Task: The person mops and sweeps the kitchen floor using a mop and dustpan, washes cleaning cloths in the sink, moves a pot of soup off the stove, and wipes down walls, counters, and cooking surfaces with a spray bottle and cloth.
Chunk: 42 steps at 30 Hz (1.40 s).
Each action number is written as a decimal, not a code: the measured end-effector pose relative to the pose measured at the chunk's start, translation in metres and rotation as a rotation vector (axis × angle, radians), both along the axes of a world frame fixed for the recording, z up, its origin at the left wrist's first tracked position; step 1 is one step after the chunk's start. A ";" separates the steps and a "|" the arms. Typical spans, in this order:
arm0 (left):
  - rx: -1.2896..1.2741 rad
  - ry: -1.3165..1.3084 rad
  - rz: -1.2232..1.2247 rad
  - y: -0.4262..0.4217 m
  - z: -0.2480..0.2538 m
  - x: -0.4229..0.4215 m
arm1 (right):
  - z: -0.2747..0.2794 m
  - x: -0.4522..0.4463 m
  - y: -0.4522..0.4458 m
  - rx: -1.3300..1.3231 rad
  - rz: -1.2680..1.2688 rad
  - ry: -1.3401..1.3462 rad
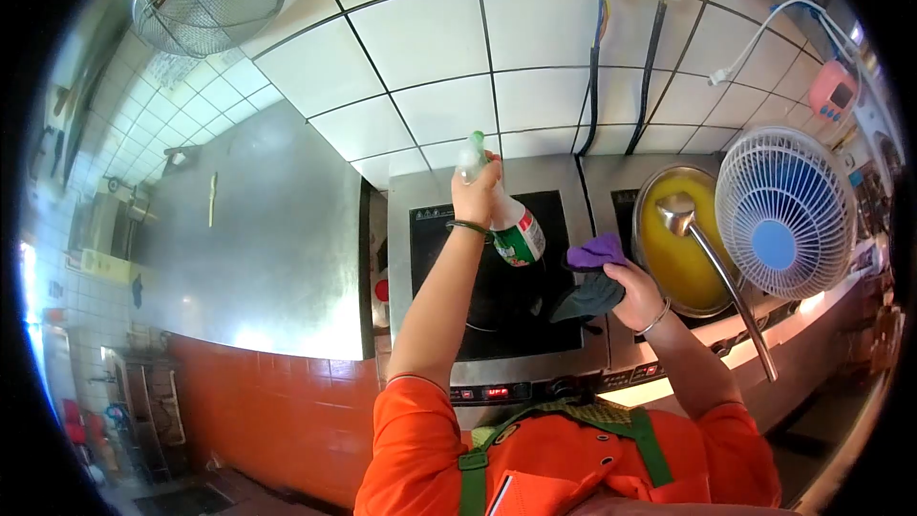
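Note:
My left hand (475, 193) is wrapped round the neck of a spray bottle (521, 235) with a green and white label, held tilted above the black glass cooktop (458, 263). The green tip of its spray head points toward the tiled wall. In my right hand (635, 296) are bunched cloths, one purple (597, 252) and one dark grey (587, 297), over the right side of the cooktop. Whether they are one piece or two, I cannot tell.
To the right stands a pan of yellow liquid (680, 266) with a metal ladle (712, 253) in it. Beside it is a white fan (785, 213). A steel counter (258, 239) lies left of the cooktop. A wire strainer (205, 0) hangs upper left. Black cables (592, 100) run down the wall.

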<state>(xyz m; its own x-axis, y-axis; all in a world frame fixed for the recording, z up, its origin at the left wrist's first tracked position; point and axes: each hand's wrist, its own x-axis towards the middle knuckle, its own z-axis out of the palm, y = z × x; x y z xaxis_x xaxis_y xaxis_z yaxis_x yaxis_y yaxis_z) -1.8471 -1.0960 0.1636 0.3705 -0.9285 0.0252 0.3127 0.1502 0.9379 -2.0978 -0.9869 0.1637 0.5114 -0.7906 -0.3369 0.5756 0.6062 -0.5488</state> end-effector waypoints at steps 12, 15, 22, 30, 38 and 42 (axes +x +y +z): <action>-0.158 -0.091 0.047 -0.011 0.044 0.007 | -0.007 0.008 0.006 -0.293 0.009 0.321; -0.162 -0.170 0.011 -0.027 0.054 0.018 | 0.000 0.007 0.007 -0.162 0.009 0.137; -0.131 -0.240 0.130 -0.029 0.050 0.041 | 0.002 0.007 0.009 -0.051 0.006 -0.066; 0.022 -0.308 0.107 -0.006 0.025 0.065 | -0.009 0.009 0.012 -0.227 0.049 0.116; -0.026 -0.096 -0.093 0.017 0.007 0.067 | 0.002 0.010 0.015 -0.309 0.074 0.261; 0.144 -0.002 -0.256 0.043 -0.007 0.072 | 0.004 0.007 0.014 -0.628 0.213 1.091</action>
<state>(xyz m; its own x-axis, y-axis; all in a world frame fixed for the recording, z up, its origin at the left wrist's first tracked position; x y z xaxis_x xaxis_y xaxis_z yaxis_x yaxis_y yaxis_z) -1.7749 -1.0531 0.1569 0.1239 -0.9858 -0.1130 0.3213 -0.0679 0.9445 -2.0909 -0.9731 0.1677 0.3425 -0.9028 -0.2602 -0.4289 0.0962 -0.8982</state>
